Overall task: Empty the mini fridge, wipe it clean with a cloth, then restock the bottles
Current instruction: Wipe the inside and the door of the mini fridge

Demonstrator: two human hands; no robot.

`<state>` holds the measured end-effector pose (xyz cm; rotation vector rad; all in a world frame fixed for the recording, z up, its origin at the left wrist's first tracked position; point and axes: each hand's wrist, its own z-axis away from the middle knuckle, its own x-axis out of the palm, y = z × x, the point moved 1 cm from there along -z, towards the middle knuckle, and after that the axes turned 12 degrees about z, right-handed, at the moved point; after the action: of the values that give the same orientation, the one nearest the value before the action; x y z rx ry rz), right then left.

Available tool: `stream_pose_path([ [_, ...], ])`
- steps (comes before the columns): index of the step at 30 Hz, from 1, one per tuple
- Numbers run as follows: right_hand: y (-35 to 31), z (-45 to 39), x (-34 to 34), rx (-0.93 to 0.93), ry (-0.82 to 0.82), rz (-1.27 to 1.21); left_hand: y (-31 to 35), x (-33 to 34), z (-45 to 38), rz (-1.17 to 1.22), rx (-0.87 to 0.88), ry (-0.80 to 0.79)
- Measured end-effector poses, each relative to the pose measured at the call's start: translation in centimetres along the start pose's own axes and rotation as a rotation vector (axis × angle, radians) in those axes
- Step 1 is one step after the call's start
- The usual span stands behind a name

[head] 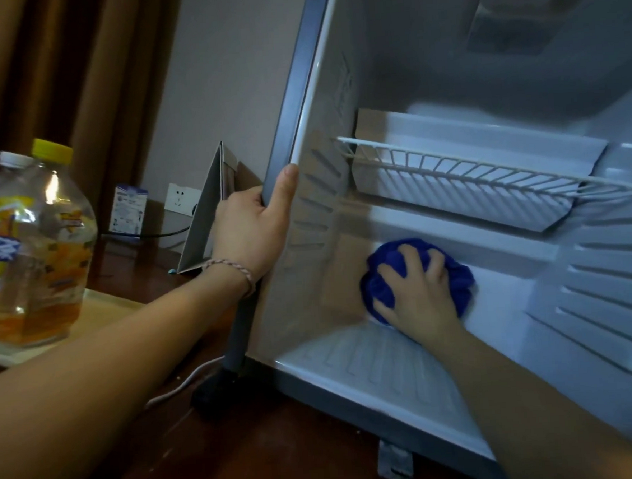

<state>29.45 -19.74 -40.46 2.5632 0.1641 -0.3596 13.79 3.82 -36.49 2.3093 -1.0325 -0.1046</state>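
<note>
The mini fridge [518,56] stands open, its white inside bare of bottles. My left hand [254,228] grips the fridge's left front edge, thumb on the inner rim. My right hand [419,292] is inside, fingers curled over a bunched blue cloth [456,285] that it presses on the fridge floor [383,365] near the back left corner. A white wire shelf [489,178] hangs above the cloth. Two bottles stand outside at the left on a tray: a clear one with a white cap [15,238] and one with a yellow cap [52,151] behind it.
A cream tray [102,310] under the bottles sits on the dark wooden top [247,461]. A folded card stand [208,217] leans beside the fridge, with a small carton [127,211], a wall socket [181,200] and a white cable [182,383] nearby. Brown curtains hang behind.
</note>
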Motion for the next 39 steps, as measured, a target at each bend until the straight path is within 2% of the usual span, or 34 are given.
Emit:
stream_pose_path([
  [5, -5.6, -3.4, -0.1, -0.045, -0.082, 0.032, -0.4, 0.0, -0.2, 0.007, 0.015, -0.019],
  [10, -3.3, -2.4, -0.4, -0.17, -0.16, 0.056, -0.9, -0.2, -0.5, 0.004, 0.01, -0.011],
  [17, 2.4, 1.8, -0.4, -0.02, -0.131, 0.096, -0.8, -0.4, -0.5, -0.011, 0.006, -0.016],
  [22, 3.3, 2.6, -1.1, 0.099, -0.138, 0.039, -0.7, -0.3, -0.5, -0.006, -0.018, -0.019],
  [25, 2.2, 1.7, -2.4, 0.18, -0.037, -0.042, -0.7, -0.2, -0.5, 0.007, -0.039, -0.004],
  [30, 0.1, -2.6, -6.0, 0.157, 0.245, -0.127, -0.1, -0.3, -0.2, 0.003, -0.033, -0.026],
  [32, -0.1, -4.9, -7.5, 0.208, 0.27, -0.138, 0.4, -0.3, -0.1, 0.01, -0.028, -0.029],
  [34, 0.1, -7.0, -8.6, 0.221, 0.166, -0.15, 0.6, -0.2, 0.0, 0.011, -0.021, -0.022],
  [37, 0.5, -9.0, -8.6, 0.143, -0.159, -0.17, 0.3, -0.3, 0.0, 0.0, -0.009, -0.016],
  [39, 0.3, -9.3, -8.2, 0.085, -0.21, -0.152, 0.0, -0.3, -0.1, 0.001, -0.008, -0.016],
])
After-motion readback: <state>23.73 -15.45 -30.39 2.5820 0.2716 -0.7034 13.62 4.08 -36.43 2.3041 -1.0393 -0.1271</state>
